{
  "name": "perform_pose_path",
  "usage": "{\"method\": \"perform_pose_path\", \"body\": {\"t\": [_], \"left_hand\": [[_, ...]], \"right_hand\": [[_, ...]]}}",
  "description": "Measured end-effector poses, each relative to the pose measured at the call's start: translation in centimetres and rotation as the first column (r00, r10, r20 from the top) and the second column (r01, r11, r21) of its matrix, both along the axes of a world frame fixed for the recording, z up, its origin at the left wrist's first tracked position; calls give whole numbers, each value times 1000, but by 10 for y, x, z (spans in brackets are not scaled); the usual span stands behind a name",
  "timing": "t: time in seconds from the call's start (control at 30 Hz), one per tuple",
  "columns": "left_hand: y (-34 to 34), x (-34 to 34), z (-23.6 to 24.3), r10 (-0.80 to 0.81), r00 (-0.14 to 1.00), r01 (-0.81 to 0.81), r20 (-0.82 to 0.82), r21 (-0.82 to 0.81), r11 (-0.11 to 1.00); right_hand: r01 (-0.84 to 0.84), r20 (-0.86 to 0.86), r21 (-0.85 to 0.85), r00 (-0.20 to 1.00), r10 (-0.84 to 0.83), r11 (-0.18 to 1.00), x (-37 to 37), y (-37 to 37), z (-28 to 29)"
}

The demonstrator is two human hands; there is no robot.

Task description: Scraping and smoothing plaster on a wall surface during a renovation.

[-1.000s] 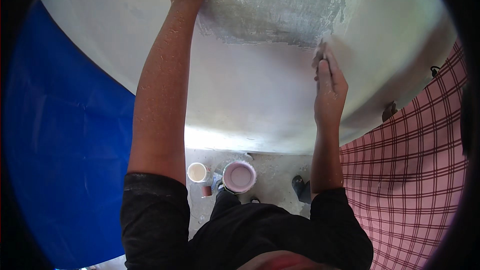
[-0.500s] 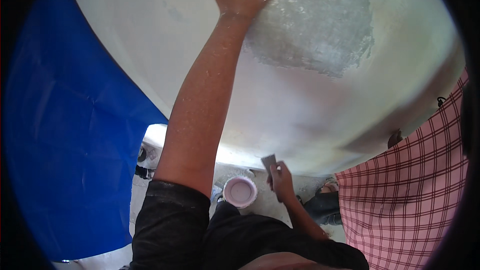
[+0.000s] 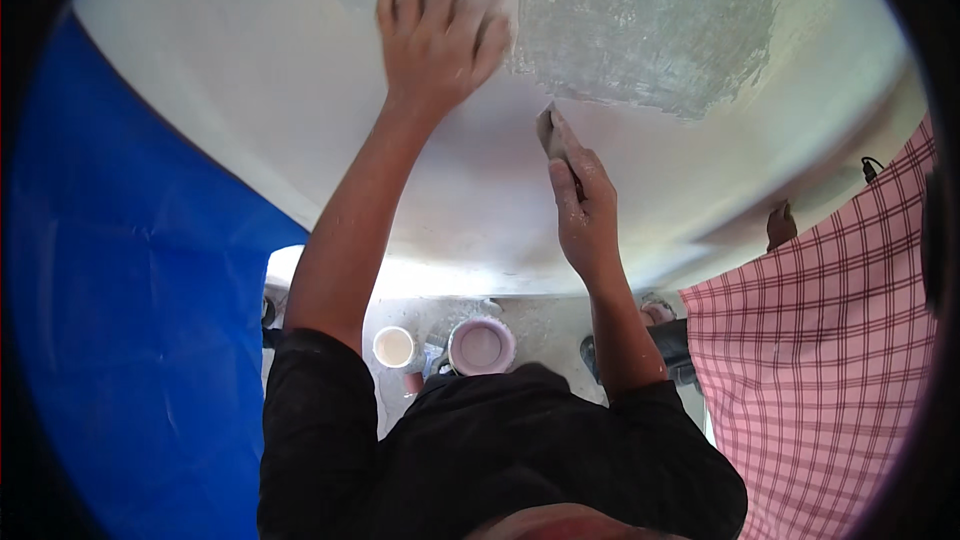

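Observation:
A large pale curved panel [image 3: 290, 80] stretches in front of me, with a rough grey patch [image 3: 650, 30] on its upper right. My left hand [image 3: 440, 45] lies against or just over the panel, left of that patch. Its fingers are spread, somewhat blurred, and hold nothing. White dust specks both hands. My right hand [image 3: 588, 205] is closed round a putty knife [image 3: 549, 133], its grey blade raised by the patch's lower edge. Whether the blade touches the panel I cannot tell. The handle is mostly hidden in the fingers.
Below on the floor stand a pinkish bucket [image 3: 482, 345] and a smaller cream container [image 3: 394, 347]. Blue sheeting [image 3: 130, 280] hangs at the left. At the right a person in pink checked cloth [image 3: 820, 340] stands close, with a hand [image 3: 781, 226] near the panel's edge.
My left hand has moved left off the grey patch's edge and its fingers show spread. My right hand has risen from low beside the bucket to the patch's lower edge, carrying the putty knife.

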State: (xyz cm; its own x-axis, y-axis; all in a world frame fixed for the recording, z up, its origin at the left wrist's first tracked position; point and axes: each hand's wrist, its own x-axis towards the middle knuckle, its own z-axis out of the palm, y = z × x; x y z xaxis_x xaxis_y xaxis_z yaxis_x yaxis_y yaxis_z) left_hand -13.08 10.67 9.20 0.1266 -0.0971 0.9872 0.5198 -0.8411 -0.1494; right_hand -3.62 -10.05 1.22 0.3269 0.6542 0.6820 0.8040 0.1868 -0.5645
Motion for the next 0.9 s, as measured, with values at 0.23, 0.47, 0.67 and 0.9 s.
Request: {"method": "perform_pose_path", "body": {"t": [0.23, 0.47, 0.67, 0.9], "left_hand": [[12, -7, -139, 86, 996, -89, -31, -134, 987], [9, -2, -153, 76, 996, -63, 45, -242, 968], [8, -5, -156, 69, 996, -57, 47, -225, 973], [13, -6, -153, 76, 997, -72, 22, -140, 987]], "right_hand": [[37, -533, -28, 845, -46, 999, -20, 23, -5], [-58, -671, -139, 740, -51, 989, -8, 41, 6], [-83, -810, -52, 586, 7, 995, -21, 44, 7], [-129, -889, 49, 446, 102, 990, -24, 47, 10]]}}
